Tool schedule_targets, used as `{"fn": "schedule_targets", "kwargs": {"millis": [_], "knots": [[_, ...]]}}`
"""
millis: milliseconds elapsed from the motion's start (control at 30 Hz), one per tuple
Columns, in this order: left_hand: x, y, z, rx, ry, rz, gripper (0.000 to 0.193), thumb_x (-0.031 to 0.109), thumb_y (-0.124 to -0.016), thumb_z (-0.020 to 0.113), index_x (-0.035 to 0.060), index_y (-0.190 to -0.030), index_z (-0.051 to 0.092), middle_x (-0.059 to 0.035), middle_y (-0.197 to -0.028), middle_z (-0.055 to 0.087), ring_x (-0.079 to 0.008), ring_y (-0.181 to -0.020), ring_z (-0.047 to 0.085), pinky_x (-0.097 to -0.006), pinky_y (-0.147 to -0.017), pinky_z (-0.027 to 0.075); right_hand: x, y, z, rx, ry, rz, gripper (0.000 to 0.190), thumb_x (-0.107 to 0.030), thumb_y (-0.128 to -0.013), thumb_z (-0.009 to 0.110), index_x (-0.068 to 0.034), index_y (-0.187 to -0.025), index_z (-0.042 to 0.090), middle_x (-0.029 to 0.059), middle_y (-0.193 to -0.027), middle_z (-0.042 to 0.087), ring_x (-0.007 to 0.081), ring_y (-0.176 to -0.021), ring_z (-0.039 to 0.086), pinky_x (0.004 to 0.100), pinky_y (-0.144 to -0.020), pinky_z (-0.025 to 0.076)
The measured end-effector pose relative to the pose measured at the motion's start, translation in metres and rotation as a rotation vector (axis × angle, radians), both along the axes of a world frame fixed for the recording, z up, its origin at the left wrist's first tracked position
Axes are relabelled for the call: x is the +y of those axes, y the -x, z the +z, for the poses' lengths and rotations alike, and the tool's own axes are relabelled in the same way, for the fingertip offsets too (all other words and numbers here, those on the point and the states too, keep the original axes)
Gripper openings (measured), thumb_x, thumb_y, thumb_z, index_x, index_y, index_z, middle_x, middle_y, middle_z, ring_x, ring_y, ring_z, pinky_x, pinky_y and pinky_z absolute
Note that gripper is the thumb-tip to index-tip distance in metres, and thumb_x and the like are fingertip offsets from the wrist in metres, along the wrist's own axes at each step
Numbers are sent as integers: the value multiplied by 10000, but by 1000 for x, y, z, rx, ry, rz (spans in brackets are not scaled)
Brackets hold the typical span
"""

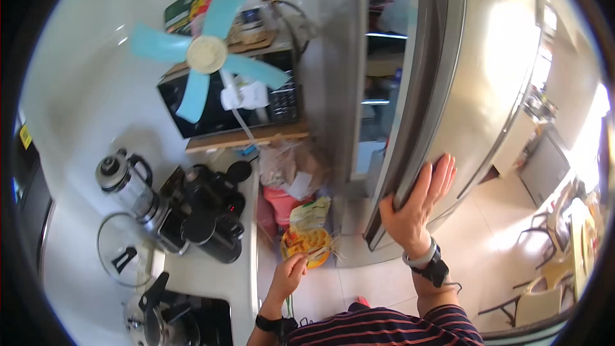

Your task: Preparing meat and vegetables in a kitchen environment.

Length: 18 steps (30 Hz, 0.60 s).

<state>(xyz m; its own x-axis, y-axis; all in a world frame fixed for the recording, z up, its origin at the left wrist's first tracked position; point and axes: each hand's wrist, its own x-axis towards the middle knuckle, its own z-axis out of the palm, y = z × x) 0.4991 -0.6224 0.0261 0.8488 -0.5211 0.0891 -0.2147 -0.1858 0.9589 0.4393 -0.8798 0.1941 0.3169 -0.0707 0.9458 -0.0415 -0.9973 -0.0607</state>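
Note:
My right hand (414, 209) lies against the edge of the silver refrigerator door (473, 91), thumb on one side and fingers spread on its face. That door stands partly ajar, and lit shelves (384, 67) with bags and containers show behind it. My left hand (288, 274) is closed around a bunch of spring onions (314, 253), whose white stems and roots point right. Below the roots, near the floor, is an orange-yellow patterned container (307, 242). Both wrists wear dark bands.
A light blue fan (206, 54) hangs before a black microwave (216, 101). A glass blender (129, 187), black kettle (214, 238), glass lid (122, 250) and stove (211, 317) line the left counter. Plastic bags (288, 166) sit by the fridge. Chairs (538, 298) stand at right.

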Motion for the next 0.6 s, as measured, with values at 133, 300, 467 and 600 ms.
{"fn": "schedule_targets", "kwargs": {"millis": [133,300,467,600], "knots": [[13,-1,3,-66,-41,191,163,127,-917,489,-12,-944,570,-47,-647,523,-117,-593,502,-249,-561,410,0,-73,6,-4,2,-87,711,-79,-613,590,63,-1276,375,316,-1401,207,477,-1315,179,595,-1063,91],[16,3,23,-21,-45,409,152,126,-907,506,1,-954,580,-62,-631,536,-135,-580,530,-268,-546,422,-18,-137,6,-126,42,-224,756,-128,-620,568,-25,-1347,390,248,-1425,257,404,-1340,201,566,-1067,103],[22,19,26,26,-94,605,145,114,-903,508,5,-947,594,-52,-627,538,-118,-577,522,-260,-540,418,-24,-180,-3,-148,65,-170,760,-164,-629,586,-115,-1365,404,217,-1441,258,384,-1334,230,606,-1039,114],[23,38,26,74,-86,755,155,115,-910,497,3,-930,602,-34,-635,527,-97,-586,494,-244,-540,398,-32,-180,-1,-175,90,-163,747,-237,-658,621,-172,-1370,408,190,-1428,305,379,-1327,252,603,-1030,133]]}}
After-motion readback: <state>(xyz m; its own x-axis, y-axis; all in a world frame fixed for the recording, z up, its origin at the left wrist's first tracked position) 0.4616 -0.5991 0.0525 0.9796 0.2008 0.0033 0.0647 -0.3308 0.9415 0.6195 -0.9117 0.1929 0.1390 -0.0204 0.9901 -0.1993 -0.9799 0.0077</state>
